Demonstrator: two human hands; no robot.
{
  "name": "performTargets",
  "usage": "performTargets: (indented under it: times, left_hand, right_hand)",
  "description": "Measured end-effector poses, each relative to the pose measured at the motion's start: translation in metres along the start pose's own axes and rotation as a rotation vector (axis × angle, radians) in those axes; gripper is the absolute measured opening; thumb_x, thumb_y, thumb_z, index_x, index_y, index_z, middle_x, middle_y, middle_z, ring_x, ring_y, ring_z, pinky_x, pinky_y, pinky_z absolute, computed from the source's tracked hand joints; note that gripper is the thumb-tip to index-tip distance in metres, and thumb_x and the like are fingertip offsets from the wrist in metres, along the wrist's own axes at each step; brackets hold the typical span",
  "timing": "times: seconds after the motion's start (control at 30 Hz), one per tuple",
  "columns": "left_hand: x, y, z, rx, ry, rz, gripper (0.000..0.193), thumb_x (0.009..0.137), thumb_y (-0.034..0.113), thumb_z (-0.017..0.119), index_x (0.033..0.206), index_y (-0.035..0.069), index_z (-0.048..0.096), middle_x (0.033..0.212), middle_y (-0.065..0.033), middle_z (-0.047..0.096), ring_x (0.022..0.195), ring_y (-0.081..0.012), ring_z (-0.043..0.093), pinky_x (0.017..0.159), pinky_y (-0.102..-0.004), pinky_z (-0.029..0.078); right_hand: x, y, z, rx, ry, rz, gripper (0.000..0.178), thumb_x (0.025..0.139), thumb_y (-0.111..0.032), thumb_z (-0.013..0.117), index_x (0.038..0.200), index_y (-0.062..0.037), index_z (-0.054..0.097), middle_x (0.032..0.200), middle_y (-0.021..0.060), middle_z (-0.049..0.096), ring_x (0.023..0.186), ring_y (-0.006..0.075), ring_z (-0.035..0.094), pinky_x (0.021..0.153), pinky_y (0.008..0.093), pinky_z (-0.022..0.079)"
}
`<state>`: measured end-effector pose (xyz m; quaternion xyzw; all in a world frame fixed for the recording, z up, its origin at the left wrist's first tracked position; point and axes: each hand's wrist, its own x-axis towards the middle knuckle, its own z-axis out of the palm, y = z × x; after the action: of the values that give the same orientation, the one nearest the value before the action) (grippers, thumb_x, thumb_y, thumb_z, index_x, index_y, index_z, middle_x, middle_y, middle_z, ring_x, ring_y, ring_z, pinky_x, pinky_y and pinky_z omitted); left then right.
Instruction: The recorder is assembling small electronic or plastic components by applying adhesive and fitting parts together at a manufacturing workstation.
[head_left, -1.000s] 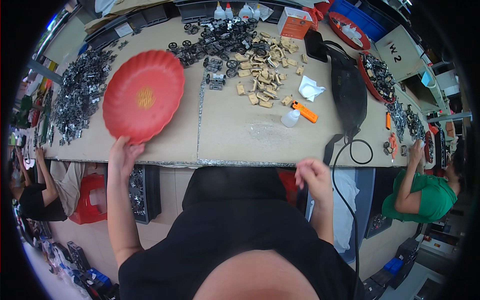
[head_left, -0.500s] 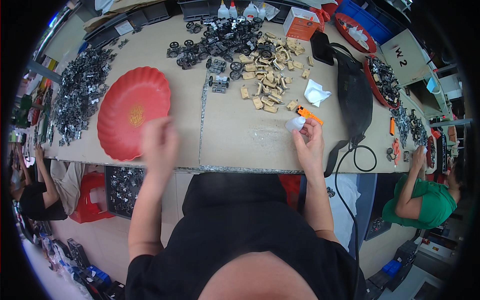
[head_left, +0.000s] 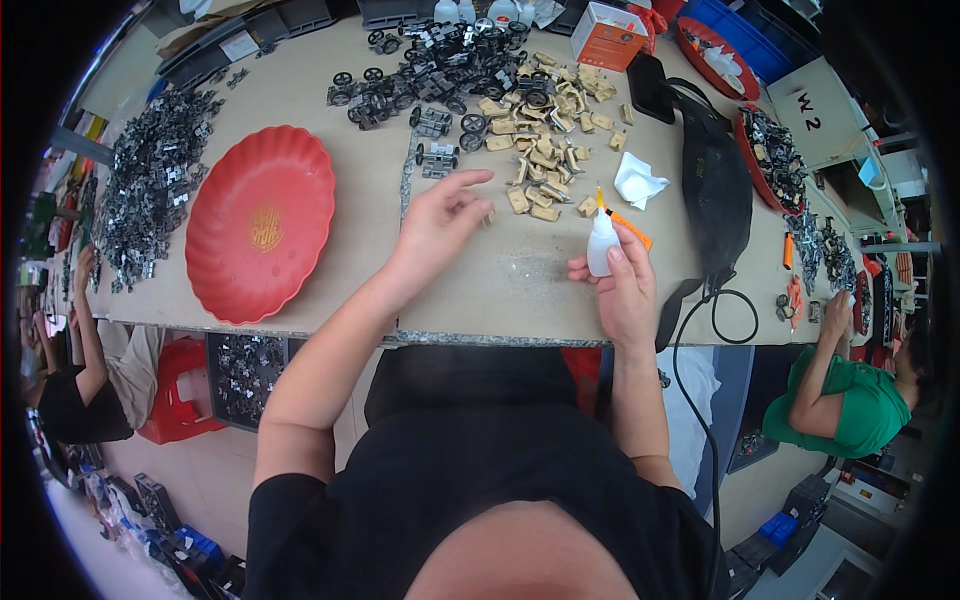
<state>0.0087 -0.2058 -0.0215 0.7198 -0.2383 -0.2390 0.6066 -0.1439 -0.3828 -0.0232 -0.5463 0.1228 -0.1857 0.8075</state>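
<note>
My right hand (head_left: 628, 288) grips a small white squeeze bottle (head_left: 602, 248) with a thin yellow nozzle pointing up and away from me. Just behind its fingers lies an orange tool (head_left: 634, 230), partly covered by the hand. My left hand (head_left: 440, 228) is over the middle of the table, its fingers apart and pointing right. Close to those fingertips are a tan plastic part (head_left: 488, 217), partly hidden by the hand, and a grey wheeled chassis (head_left: 437, 160). Beyond the hand spread a heap of tan parts (head_left: 545, 155) and a pile of black wheeled chassis (head_left: 450, 75).
A red scalloped dish (head_left: 262, 200) stands at left, beside a heap of small dark metal parts (head_left: 155, 180). Crumpled white tissue (head_left: 638, 182), a black pouch (head_left: 715, 185) and a looping black cable (head_left: 735, 340) lie at right. People work on both sides.
My left hand has moved right, from beside the red dish to near the tan parts. In my right hand, the bottle has turned, and its yellow nozzle now shows pointing away.
</note>
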Motion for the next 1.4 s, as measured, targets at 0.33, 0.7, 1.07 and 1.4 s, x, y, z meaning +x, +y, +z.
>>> performTargets:
  times: [0.33,0.7,1.07,1.4]
  left_hand:
    - [-0.044,-0.011,-0.005,-1.202,0.060,-0.350,0.026,0.087,0.007,0.053,0.111,-0.003,0.050,0.097,-0.0114,0.058,0.086,-0.0163,0.059,0.079,-0.0248,0.052]
    - [-0.045,-0.018,0.003,-0.810,0.031,-0.140,0.029,0.080,-0.003,0.059,0.108,-0.002,0.051,0.095,-0.0106,0.061,0.086,-0.0144,0.059,0.081,-0.0254,0.049]
    - [-0.049,-0.025,0.007,-0.721,0.001,-0.077,0.023,0.080,-0.006,0.058,0.101,-0.001,0.051,0.092,-0.0086,0.059,0.085,-0.0121,0.058,0.081,-0.0257,0.048]
    - [-0.050,-0.025,0.010,-0.669,0.021,-0.051,0.024,0.080,-0.005,0.058,0.102,-0.002,0.050,0.087,-0.0071,0.059,0.081,-0.0104,0.059,0.075,-0.0208,0.048]
  right_hand:
    - [0.021,0.028,0.028,0.449,0.016,0.188,0.023,0.086,-0.012,0.056,0.107,-0.0018,0.052,0.093,0.0058,0.058,0.072,0.0096,0.051,0.062,0.0221,0.041]
    - [0.020,0.024,0.031,0.377,0.015,0.110,0.020,0.085,-0.013,0.057,0.102,-0.0037,0.052,0.091,0.0075,0.056,0.073,0.0123,0.050,0.061,0.0237,0.040]
    - [0.002,0.031,0.035,0.002,-0.063,-0.138,0.023,0.084,-0.009,0.058,0.103,-0.0022,0.045,0.099,0.0094,0.052,0.080,0.0118,0.052,0.069,0.0232,0.046]
    - [-0.003,0.035,0.035,-0.293,-0.103,-0.334,0.023,0.084,-0.009,0.058,0.100,-0.0004,0.044,0.099,0.0115,0.048,0.086,0.0143,0.051,0.073,0.0247,0.044]
